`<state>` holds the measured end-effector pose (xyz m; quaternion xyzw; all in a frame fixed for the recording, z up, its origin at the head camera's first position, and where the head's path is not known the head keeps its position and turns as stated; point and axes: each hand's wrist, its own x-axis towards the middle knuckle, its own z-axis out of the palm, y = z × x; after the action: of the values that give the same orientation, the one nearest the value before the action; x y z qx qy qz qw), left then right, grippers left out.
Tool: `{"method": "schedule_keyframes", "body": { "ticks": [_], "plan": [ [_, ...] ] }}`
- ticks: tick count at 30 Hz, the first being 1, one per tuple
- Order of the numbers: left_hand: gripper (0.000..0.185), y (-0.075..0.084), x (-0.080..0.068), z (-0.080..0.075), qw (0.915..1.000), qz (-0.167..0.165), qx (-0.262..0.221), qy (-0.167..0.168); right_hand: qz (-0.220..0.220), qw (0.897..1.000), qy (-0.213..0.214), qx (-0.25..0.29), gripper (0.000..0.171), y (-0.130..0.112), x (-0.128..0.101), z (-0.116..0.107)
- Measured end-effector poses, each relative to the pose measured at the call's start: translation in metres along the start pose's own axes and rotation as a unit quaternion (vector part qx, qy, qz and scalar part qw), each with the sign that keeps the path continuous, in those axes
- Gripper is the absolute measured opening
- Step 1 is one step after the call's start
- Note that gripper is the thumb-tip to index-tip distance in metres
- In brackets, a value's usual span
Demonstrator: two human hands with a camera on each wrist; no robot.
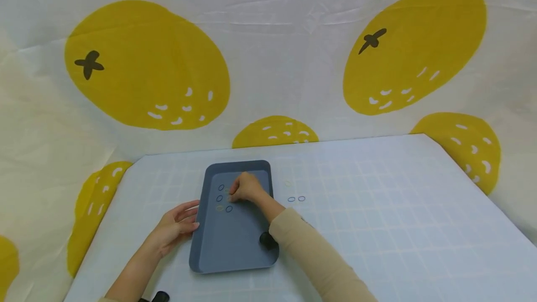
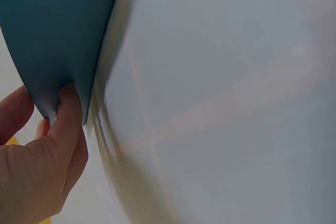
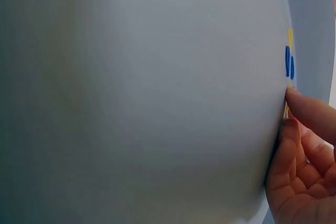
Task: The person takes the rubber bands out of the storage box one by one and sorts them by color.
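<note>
Fingers of the right hand [image 1: 247, 188] bend together down at the rings, nearly closed; whether they pinch one I cannot tell. The left hand's [image 1: 174, 227] lie loosely spread, touching the side of the one grey-blue tray [image 1: 235, 246]. It sits on a pale checked tabletop [image 1: 377, 227], before a white sheet [image 1: 285, 73] printed with six yellow shapes [image 1: 147, 64]. Inside: three blue rings [image 1: 227, 210], apparently three yellow [image 1: 217, 208]. Outside, right: two blue, one yellow.
</note>
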<state>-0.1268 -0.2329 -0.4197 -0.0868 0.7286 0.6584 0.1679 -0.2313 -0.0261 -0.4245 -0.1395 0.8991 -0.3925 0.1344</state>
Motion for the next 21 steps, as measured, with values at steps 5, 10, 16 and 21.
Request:
{"method": "schedule_keyframes", "body": {
  "ticks": [5, 10, 16, 21],
  "plan": [
    [0.069, -0.001, 0.0, 0.0, 1.0, -0.001, -0.004, 0.0, -0.03, 0.998, -0.014, -0.056, 0.014, -0.003, -0.001, 0.0],
    [0.069, 0.0, 0.0, 0.001, 1.0, -0.003, -0.005, -0.003, -0.056, 0.992, -0.048, -0.103, 0.018, -0.006, -0.004, -0.003],
    [0.069, 0.0, -0.001, 0.0, 1.0, -0.001, -0.005, -0.002, -0.048, 0.995, -0.074, -0.042, 0.017, -0.007, -0.007, -0.009],
    [0.069, 0.0, 0.0, 0.0, 1.0, 0.0, -0.005, -0.001, -0.042, 0.995, -0.079, 0.033, 0.012, -0.008, -0.007, -0.017]
  ]
}}
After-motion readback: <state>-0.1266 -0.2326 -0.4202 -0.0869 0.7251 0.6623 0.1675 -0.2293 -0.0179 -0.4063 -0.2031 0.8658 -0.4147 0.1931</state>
